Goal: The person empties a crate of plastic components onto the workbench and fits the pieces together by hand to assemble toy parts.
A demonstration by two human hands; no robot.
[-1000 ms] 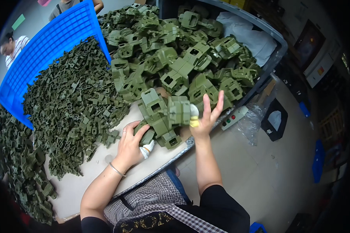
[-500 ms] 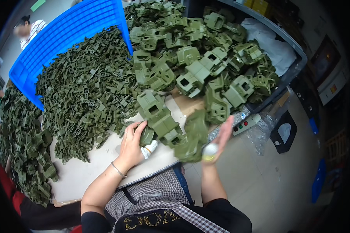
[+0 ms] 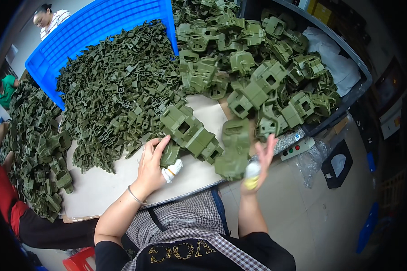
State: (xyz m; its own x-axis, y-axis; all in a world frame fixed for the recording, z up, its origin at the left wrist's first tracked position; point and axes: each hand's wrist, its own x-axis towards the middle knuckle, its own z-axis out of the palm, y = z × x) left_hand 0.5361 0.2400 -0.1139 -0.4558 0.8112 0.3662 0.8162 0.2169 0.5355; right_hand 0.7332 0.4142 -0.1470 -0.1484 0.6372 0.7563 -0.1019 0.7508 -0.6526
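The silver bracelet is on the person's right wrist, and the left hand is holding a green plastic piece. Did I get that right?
Not quite: the silver bracelet is on the left wrist, not the right one, as the head view shows. The left hand is indeed holding a green plastic piece.

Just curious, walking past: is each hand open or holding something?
Left hand: holding a green part.
Right hand: open, beside another green part; touch unclear.
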